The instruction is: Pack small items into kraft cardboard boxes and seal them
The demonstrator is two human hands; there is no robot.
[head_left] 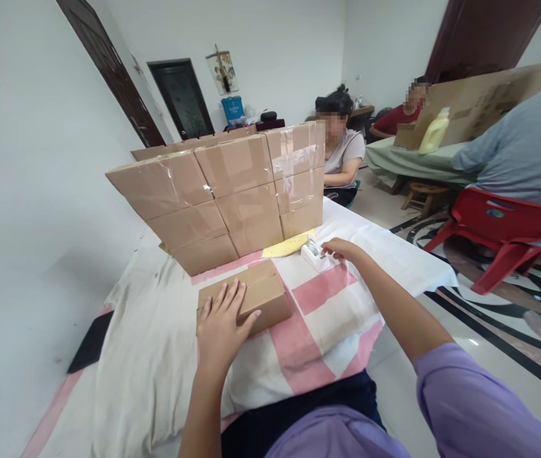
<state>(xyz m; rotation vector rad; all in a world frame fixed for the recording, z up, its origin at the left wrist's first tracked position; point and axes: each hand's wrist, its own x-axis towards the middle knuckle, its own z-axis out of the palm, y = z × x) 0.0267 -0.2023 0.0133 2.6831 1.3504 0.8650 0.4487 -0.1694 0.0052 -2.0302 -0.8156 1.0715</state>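
Observation:
A closed brown cardboard box [263, 283] lies on the cloth-covered table in front of me. My left hand [225, 312] rests flat on its top left part, fingers spread and thumb over the near edge. Beyond the box's right end stands a small white tape dispenser [316, 257] with a roll in it. At the dispenser's right end is my right hand [341, 248], its fingers bent and drawn together. Whatever is between those fingertips is too small to make out.
A tall cardboard partition [246, 191], patched with clear tape, stands across the table behind the box. A yellow strip [287, 247] lies at its foot. A dark flat object [90, 342] is at the left edge. People sit at tables beyond, one on a red chair [504, 219].

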